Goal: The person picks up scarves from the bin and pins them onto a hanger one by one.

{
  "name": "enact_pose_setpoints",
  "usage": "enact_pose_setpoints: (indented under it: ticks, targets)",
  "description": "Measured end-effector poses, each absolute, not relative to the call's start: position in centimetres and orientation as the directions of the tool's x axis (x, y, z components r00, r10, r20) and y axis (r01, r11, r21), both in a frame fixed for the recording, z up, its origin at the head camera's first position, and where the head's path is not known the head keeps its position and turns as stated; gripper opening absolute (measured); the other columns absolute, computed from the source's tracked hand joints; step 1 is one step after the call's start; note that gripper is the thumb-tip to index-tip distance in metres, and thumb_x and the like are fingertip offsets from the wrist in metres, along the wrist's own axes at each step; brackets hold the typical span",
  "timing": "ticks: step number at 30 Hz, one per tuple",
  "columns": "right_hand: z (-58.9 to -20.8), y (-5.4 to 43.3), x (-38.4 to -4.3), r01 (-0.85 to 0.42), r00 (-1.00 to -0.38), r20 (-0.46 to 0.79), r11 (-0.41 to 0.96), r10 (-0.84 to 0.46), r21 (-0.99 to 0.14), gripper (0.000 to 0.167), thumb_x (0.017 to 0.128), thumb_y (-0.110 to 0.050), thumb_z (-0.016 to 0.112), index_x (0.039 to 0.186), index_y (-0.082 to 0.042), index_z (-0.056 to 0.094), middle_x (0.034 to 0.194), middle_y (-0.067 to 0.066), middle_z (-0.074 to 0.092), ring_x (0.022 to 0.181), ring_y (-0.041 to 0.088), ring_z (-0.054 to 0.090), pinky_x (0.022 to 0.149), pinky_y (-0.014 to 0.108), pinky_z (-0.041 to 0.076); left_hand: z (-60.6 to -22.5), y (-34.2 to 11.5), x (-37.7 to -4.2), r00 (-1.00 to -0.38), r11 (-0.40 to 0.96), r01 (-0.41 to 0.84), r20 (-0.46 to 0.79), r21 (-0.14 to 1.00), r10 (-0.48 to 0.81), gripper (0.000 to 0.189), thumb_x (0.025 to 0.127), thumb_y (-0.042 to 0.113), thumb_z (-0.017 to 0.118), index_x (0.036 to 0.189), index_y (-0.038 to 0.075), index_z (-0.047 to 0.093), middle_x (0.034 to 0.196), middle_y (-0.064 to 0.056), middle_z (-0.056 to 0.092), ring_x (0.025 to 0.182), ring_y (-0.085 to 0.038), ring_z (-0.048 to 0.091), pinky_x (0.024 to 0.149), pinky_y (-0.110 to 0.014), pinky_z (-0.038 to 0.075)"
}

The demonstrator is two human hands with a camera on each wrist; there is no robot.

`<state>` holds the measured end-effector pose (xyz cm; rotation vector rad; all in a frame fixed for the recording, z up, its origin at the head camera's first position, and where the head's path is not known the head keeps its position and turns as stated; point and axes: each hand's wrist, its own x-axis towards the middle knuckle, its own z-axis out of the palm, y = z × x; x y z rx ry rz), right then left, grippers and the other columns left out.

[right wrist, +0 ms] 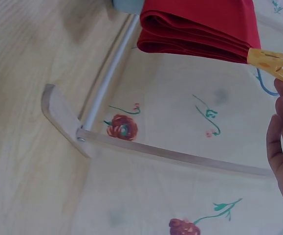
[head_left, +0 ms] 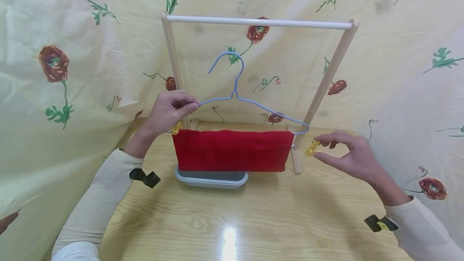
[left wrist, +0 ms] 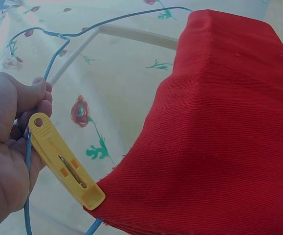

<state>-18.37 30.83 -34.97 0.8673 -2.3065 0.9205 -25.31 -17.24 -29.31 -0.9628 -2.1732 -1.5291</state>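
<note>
My left hand (head_left: 167, 112) pinches the left arm of a blue wire hanger (head_left: 253, 103), its hook pointing up. Over the hanger's bottom bar hangs a folded red cloth (head_left: 233, 151). Close to the left hand, a yellow clothespin (left wrist: 65, 161) clips the cloth's left corner, seen large in the left wrist view. Right of the hanger, my right hand (head_left: 353, 157) pinches another yellow clothespin (head_left: 311, 148) between thumb and fingers. In the head view this clothespin is apart from the cloth; in the right wrist view its tip overlaps the cloth's layered edge.
Behind the hanger stands a rack with wooden legs (head_left: 331, 67) and a white top rail (head_left: 259, 22). A shallow grey-blue tray (head_left: 212, 183) sits on the wood-grain table (head_left: 203, 228), partly under the cloth. Flower-printed sheeting (head_left: 108, 51) encloses the back and sides.
</note>
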Motion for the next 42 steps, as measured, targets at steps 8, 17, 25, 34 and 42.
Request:
enact_pose_setpoints:
  ticks: [8,17,25,34,42]
  targets:
    - [-33.5,30.4,-19.1,-0.735,-0.636,0.667,0.568,-0.389,-0.371,0.059,0.050,0.018,0.089,0.104,-0.004,0.077,0.091,-0.015,0.070,0.082,-0.002,0.057,0.073,0.013,0.044,-29.4,-17.3,-25.5,-0.715,0.200,0.690,0.611,0.696,0.340,0.006,0.088,-0.008,0.073,0.092,-0.006,0.076,0.079,0.003,0.066,0.061,-0.013,0.047,0.052,-0.021,0.040]
    - [-32.2,29.8,-19.8,-0.728,-0.643,0.659,0.577,-0.389,-0.370,0.052,0.057,0.015,0.089,0.104,-0.004,0.080,0.089,-0.019,0.069,0.081,-0.001,0.059,0.070,0.012,0.044,-29.5,-17.2,-25.5,-0.714,0.191,0.690,0.613,0.698,0.337,0.005,0.088,-0.009,0.073,0.092,-0.007,0.076,0.079,0.005,0.066,0.060,-0.012,0.048,0.051,-0.020,0.039]
    - [-31.6,29.1,-20.7,-0.795,-0.558,0.723,0.511,-0.407,-0.326,0.046,0.054,0.023,0.084,0.095,0.003,0.079,0.079,-0.005,0.073,0.069,-0.004,0.058,0.064,0.010,0.045,-29.5,-17.2,-25.5,-0.718,0.196,0.687,0.609,0.700,0.338,0.006,0.088,-0.009,0.073,0.093,-0.007,0.076,0.079,0.002,0.065,0.061,-0.013,0.047,0.052,-0.021,0.039]
    - [-31.2,28.2,-21.3,-0.847,-0.475,0.773,0.456,-0.420,-0.273,0.020,0.082,-0.015,0.086,0.087,0.004,0.080,0.074,0.004,0.074,0.063,-0.004,0.058,0.059,0.008,0.042,-29.6,-17.0,-25.6,-0.717,0.197,0.687,0.609,0.699,0.339,0.006,0.088,-0.009,0.073,0.093,-0.007,0.076,0.078,0.002,0.064,0.061,-0.013,0.047,0.051,-0.021,0.039]
    - [-31.3,27.5,-21.8,-0.858,-0.415,0.793,0.482,-0.447,-0.178,0.047,0.092,-0.044,0.070,0.081,0.001,0.080,0.068,0.006,0.071,0.061,-0.002,0.054,0.057,0.009,0.039,-29.5,-16.9,-25.6,-0.709,0.182,0.694,0.618,0.697,0.340,0.006,0.087,-0.011,0.073,0.092,-0.009,0.076,0.077,0.004,0.064,0.061,-0.012,0.047,0.051,-0.020,0.039]
